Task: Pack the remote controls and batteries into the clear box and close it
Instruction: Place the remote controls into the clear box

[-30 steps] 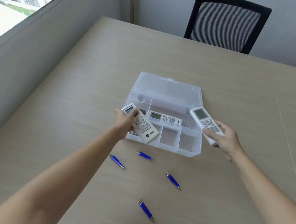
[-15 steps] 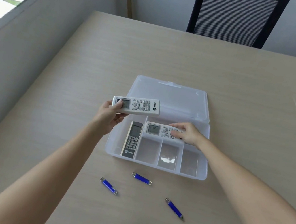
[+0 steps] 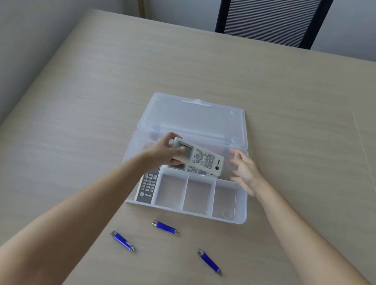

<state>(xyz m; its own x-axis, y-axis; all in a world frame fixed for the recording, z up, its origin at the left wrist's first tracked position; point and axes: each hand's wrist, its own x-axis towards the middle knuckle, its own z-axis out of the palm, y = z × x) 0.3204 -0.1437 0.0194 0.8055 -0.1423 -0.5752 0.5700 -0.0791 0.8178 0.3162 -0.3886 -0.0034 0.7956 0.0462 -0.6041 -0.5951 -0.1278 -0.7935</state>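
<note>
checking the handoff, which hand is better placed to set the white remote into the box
Left. The left hand grips the white remote right over the box's long compartment. The right hand is open and empty beside it.

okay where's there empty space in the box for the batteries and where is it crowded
Free: the three small front compartments of the clear plastic box, right of the grey remote. Crowded: the long rear section, where the left hand holds a white remote over another white remote, open right hand alongside.
</note>
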